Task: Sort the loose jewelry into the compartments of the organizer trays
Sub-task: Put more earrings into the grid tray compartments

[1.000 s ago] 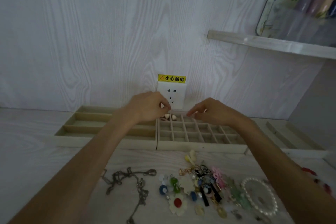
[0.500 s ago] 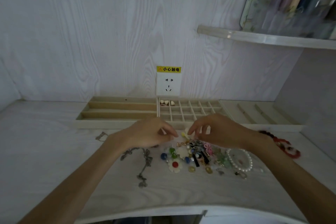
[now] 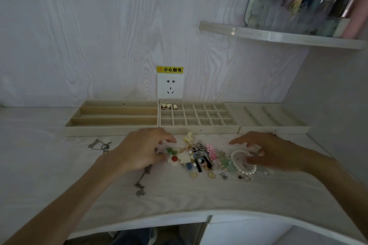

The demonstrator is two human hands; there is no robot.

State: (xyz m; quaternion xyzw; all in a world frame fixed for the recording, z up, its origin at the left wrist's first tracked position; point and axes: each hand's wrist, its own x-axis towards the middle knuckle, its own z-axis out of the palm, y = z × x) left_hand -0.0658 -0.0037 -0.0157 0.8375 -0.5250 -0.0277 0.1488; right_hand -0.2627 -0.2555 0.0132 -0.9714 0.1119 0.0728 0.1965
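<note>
The loose jewelry (image 3: pixel 201 157) lies heaped on the desk (image 3: pixel 59 175) in front of the grid tray (image 3: pixel 199 128). The pieces look light, small and tangle-prone, probably best pinched one at a time by a bead or clasp; the pearl bracelet (image 3: pixel 237 163) can be lifted by its strand. The left hand (image 3: pixel 143 151) rests at the heap's left edge, fingers curled over green beads; whether it pinches one I cannot tell. The right hand (image 3: pixel 266 153) hovers spread over the bracelet.

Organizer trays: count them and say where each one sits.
3, side by side along the wall. Left tray has long slots, middle tray is a grid just below the outlet, right tray has slanted dividers. None appears hidden.
</note>
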